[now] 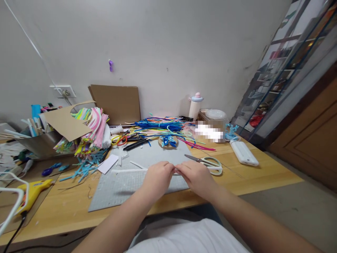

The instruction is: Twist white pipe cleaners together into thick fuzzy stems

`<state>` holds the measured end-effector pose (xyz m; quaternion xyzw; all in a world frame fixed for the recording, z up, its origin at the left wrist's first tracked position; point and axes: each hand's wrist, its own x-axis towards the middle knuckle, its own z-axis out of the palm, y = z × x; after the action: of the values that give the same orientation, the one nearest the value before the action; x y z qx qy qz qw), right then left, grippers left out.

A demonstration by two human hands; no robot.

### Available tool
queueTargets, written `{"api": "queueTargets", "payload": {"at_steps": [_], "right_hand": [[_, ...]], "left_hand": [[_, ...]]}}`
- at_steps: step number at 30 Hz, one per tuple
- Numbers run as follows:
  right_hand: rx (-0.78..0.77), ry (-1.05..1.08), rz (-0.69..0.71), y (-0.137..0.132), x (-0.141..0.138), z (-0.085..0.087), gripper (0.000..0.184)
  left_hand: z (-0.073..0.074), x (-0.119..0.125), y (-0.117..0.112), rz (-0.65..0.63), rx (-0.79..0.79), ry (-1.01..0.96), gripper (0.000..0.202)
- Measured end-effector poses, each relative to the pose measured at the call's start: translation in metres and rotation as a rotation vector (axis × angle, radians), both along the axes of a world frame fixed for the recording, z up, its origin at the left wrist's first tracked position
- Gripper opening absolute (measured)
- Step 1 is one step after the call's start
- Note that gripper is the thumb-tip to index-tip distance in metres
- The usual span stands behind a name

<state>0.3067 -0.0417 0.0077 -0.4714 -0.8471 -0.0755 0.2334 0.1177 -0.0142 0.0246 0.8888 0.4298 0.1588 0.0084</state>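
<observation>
My left hand [157, 179] and my right hand [198, 177] meet over the grey cutting mat [118, 186], fingers pinched together. Between them runs a white pipe cleaner [126, 170], its free end stretching left across the mat. The left hand grips it; the right hand pinches its other end where the fingertips touch. A pair of pale green scissors [209, 162] lies just right of my right hand.
Heaps of coloured pipe cleaners [89, 135] and blue ones [158, 124] lie behind the mat. A yellow glue gun [33, 189] sits at the left, a white power bank [243, 153] at the right, cardboard [117, 103] against the wall.
</observation>
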Motion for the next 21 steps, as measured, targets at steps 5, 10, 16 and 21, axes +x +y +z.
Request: {"api": "queueTargets", "payload": {"at_steps": [5, 10, 16, 21], "right_hand": [[-0.145, 0.095, 0.024, 0.004, -0.007, 0.003, 0.020], [-0.318, 0.202, -0.001, 0.006, -0.019, 0.002, 0.026], [-0.345, 0.215, -0.048, 0.006, -0.015, 0.004, 0.024], [-0.330, 0.202, -0.082, 0.003, -0.007, 0.008, 0.021]], "left_hand": [[-0.003, -0.010, 0.001, -0.029, 0.027, 0.040, 0.022], [-0.009, -0.009, -0.005, -0.041, 0.053, 0.059, 0.017], [-0.006, -0.017, -0.004, -0.047, 0.060, 0.059, 0.019], [0.001, -0.034, 0.003, 0.026, 0.025, 0.052, 0.026]]}}
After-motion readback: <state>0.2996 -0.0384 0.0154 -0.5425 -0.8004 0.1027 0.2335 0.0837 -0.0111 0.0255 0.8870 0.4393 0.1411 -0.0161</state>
